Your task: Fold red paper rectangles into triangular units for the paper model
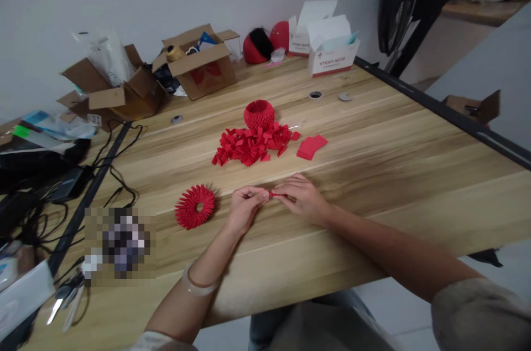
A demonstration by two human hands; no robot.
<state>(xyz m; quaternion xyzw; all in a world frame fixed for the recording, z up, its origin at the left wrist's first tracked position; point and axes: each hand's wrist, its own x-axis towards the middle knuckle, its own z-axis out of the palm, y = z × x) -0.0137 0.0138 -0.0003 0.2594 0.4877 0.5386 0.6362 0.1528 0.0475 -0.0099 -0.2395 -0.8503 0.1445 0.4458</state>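
Observation:
My left hand [245, 207] and my right hand [302, 197] meet over the front middle of the wooden table, both pinching a small red paper piece [272, 194] between their fingertips. Left of my left hand lies a round, spiky red paper ring [194, 206] with a hole in its centre. Beyond my hands is a heap of folded red paper pieces [249, 145], and a red paper bowl shape [259, 113] stands just behind it. Flat red paper sheets [311, 147] lie to the right of the heap.
Open cardboard boxes [207, 71] and white sticky-note boxes [333, 58] line the back. Black cables [120, 176], scissors [62, 295] and a blurred-out object lie at the left. A black fan [400, 5] stands at the back right.

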